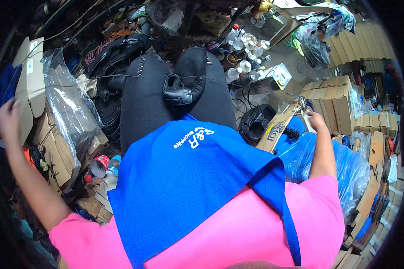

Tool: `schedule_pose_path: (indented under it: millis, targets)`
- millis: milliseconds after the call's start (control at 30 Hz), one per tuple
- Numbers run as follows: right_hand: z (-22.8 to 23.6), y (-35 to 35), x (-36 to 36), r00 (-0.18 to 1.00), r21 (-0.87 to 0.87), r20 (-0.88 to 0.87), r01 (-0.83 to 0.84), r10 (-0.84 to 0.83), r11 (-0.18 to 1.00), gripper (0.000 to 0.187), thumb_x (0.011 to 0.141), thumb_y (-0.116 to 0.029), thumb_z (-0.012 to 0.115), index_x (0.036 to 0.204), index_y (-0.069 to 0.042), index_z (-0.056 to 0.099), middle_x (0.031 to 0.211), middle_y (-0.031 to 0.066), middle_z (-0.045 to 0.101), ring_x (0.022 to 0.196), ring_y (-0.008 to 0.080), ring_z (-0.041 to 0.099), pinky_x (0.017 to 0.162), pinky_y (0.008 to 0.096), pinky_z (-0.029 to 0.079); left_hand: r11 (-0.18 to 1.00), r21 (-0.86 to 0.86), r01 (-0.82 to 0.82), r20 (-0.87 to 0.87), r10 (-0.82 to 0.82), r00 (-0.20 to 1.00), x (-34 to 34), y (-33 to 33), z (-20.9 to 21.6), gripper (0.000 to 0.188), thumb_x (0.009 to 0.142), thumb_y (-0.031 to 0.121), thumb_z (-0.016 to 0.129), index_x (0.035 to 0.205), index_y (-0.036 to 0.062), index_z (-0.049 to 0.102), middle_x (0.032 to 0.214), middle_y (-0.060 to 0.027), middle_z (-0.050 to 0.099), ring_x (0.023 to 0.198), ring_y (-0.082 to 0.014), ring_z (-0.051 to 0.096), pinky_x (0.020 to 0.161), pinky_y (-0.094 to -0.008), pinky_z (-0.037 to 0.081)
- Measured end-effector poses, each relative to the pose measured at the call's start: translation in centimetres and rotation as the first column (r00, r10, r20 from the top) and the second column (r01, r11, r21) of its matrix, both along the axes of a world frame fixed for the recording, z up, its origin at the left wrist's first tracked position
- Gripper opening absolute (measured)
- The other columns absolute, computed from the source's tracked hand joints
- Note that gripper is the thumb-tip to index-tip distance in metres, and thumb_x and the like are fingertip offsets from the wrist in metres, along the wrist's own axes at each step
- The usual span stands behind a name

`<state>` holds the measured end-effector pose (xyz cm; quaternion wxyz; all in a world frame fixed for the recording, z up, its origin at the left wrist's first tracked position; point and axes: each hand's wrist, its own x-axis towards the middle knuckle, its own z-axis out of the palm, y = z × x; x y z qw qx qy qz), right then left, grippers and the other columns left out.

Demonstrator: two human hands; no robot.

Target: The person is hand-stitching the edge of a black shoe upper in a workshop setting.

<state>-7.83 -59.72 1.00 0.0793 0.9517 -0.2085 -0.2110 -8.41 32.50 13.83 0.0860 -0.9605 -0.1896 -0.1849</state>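
Apron (188,166) in bright blue drapes over the front of the person's pink shirt (309,210), probably to shield clothing from dirt. Straight beyond the apron, two dark-trousered legs (146,103) sit close together, making what looks like a makeshift work surface. To the right of the apron lies a bulging blue plastic bag (350,161), with tan cartons (332,101) stacked farther out. To its left, a clear plastic sheet (69,103) covers cardboard, perhaps keeping dust off. Ahead and to the right of the apron, bottles (251,49) stand bunched on the floor, seemingly to leave the lap free.

Well out to the left of the apron is the left hand (9,121), near a pale card panel (36,89); its fingers look bent, but blur hides whether they grip anything. The right hand (316,121) is beyond the apron's right corner, near a cardboard strip (278,127); I cannot tell whether it grasps something there either.

Just beyond the apron's far edge, a black shoe piece (179,92) rests on the legs, with neither hand on it; the thighs seem to steady it. Thinnest of all, a dark cord (129,75) runs from the shoe piece toward the left, beyond the apron, fairly straight, as though under light tension.
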Motion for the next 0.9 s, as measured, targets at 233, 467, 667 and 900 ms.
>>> schedule_pose_path:
  millis: [233, 467, 667, 900]
  targets:
    - [-0.4, 26.2, 6.9, 0.793, 0.712, 0.437, -0.593, 0.424, 0.376, 0.029, 0.08, -0.007, 0.064, 0.109, -0.006, 0.065, 0.101, 0.0117, 0.066, 0.087, 0.0158, 0.062, 0.079, 0.0301, 0.049, 0.213, -0.697, 0.685, 0.23, -0.838, 0.495, 6.6, -28.7, -11.5, 0.05, 0.07, 0.011, 0.073, 0.119, 0.0107, 0.061, 0.127, -0.0116, 0.055, 0.117, -0.0246, 0.052, 0.1, -0.0353, 0.041]
    - [2.5, 35.3, 10.4, 0.681, 0.625, 0.491, -0.71, 0.543, 0.325, 0.012, 0.075, -0.007, 0.07, 0.087, -0.007, 0.07, 0.086, 0.0053, 0.061, 0.081, 0.0181, 0.062, 0.073, 0.0279, 0.049, 0.158, -0.807, 0.569, 0.097, -0.915, 0.392, 11.8, -35.0, -11.9, 0.045, 0.068, 0.021, 0.077, 0.109, 0.0091, 0.063, 0.109, -0.0143, 0.061, 0.103, -0.03, 0.058, 0.09, -0.0374, 0.046]
    - [1.6, 34.7, 11.3, 0.628, 0.645, 0.5, -0.729, 0.596, 0.228, 0.012, 0.075, -0.006, 0.07, 0.086, -0.009, 0.07, 0.082, 0.0037, 0.057, 0.077, 0.0161, 0.058, 0.071, 0.0281, 0.048, 0.145, -0.902, 0.406, -0.035, -0.964, 0.265, 13.0, -34.9, -12.8, 0.028, 0.072, 0.016, 0.075, 0.094, 0.0031, 0.065, 0.094, -0.0098, 0.058, 0.093, -0.0238, 0.058, 0.084, -0.0334, 0.045]
    - [0.6, 35.2, 11.0, 0.68, 0.735, 0.506, -0.662, 0.53, 0.147, 0.013, 0.071, -0.01, 0.072, 0.084, -0.01, 0.07, 0.08, 0.0056, 0.061, 0.077, 0.0187, 0.062, 0.071, 0.0298, 0.049, 0.059, -0.986, 0.155, -0.007, -0.95, 0.313, 13.2, -34.9, -13.7, 0.026, 0.071, 0.01, 0.074, 0.094, 0.0005, 0.065, 0.088, -0.0048, 0.064, 0.087, -0.0142, 0.058, 0.083, -0.0283, 0.045]
